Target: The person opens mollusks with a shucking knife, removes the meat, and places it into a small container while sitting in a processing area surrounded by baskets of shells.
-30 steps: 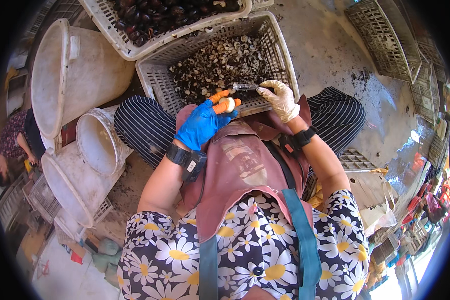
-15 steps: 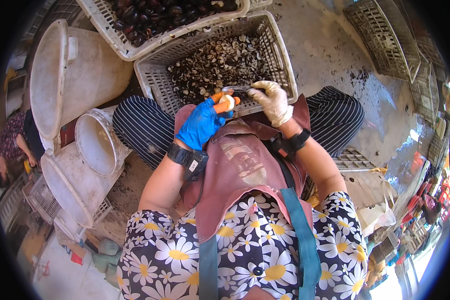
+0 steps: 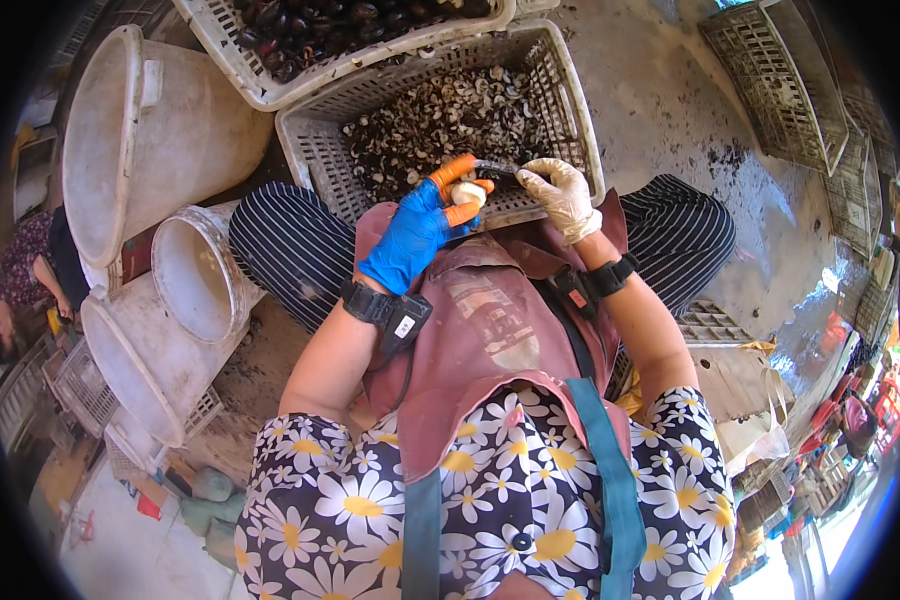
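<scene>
As your left hand [image 3: 410, 238] grips a pale lump [image 3: 468, 193] and right hand [image 3: 563, 198] a tool [image 3: 498, 167], working it apparently needs steadiness.

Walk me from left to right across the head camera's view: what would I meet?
Another person, small off-white bucket, striped left knee, blue-gloved left hand holding a pale piece, thin tool, pale-gloved right hand, striped right knee, slatted crate.
</scene>
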Demonstrator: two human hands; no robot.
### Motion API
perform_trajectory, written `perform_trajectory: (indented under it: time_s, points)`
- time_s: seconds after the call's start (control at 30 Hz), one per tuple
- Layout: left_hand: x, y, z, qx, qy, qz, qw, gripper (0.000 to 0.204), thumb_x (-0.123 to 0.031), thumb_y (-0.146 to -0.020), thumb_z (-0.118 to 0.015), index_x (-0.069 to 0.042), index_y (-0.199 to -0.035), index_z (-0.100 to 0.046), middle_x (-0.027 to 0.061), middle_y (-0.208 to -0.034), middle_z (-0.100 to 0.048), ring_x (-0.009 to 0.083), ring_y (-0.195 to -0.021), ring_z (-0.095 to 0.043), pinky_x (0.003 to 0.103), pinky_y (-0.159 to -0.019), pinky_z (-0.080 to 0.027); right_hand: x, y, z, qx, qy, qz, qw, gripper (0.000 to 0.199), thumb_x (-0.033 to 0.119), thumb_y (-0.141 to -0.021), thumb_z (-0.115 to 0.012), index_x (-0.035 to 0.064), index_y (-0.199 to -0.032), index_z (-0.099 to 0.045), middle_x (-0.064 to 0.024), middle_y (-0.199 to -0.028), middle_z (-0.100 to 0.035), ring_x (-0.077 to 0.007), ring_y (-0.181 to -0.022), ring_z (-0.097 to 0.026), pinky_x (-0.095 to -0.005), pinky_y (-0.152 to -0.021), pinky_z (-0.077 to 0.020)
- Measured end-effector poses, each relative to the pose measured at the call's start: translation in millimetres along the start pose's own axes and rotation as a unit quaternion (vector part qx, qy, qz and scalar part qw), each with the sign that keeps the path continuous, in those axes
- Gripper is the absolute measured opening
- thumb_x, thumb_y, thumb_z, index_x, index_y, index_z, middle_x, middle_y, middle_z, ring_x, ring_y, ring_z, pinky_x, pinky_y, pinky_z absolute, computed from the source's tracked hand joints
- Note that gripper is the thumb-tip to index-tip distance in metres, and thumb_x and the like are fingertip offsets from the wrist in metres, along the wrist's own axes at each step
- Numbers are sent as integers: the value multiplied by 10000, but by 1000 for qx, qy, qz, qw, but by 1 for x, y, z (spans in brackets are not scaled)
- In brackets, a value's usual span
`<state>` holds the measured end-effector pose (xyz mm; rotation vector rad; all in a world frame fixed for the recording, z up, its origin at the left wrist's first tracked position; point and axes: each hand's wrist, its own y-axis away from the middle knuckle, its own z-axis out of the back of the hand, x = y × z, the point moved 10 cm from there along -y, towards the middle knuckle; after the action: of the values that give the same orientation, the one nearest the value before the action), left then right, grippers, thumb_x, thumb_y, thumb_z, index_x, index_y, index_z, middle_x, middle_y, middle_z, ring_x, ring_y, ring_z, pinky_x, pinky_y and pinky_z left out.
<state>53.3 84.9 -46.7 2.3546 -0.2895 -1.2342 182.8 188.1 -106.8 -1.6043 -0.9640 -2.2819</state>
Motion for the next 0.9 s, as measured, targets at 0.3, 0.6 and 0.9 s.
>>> perform_trajectory:
  time_s: [0.3, 0.6, 0.9]
  points:
    - [21, -5, 10, -27, 203, 47, 978, 381, -68, -877, -516, 46, -1233, -438, 155, -1259, -469, 142, -987, -521, 227, -868, -434, 19, 9, 0, -32, -171, 13, 985, 183, 78, -798, -649, -17, -947, -601, -2, -835, -591, -59, -730, -514, -197, -648, -429]
    - [47, -13, 22, -43, 288, 75, 954, 372, -56, -875, -500, 42, -1228, -436, 148, -1199, -515, 215, -1051, -530, 285, -906, -458, 85, 41, -3, -88, 89, 247, 961, 173, 70, -713, -701, 28, -871, -644, -75, -805, -612, -172, -746, -562, -285, -678, -457]
    - [23, 1, 2, -51, 189, 65, 978, 364, -70, -885, -481, 28, -1232, -433, 144, -1176, -531, 233, -1042, -538, 295, -893, -469, 55, 30, -6, -26, -26, 146, 989, 164, 89, -732, -704, 28, -874, -648, -60, -800, -593, -146, -747, -554, -259, -676, -457]
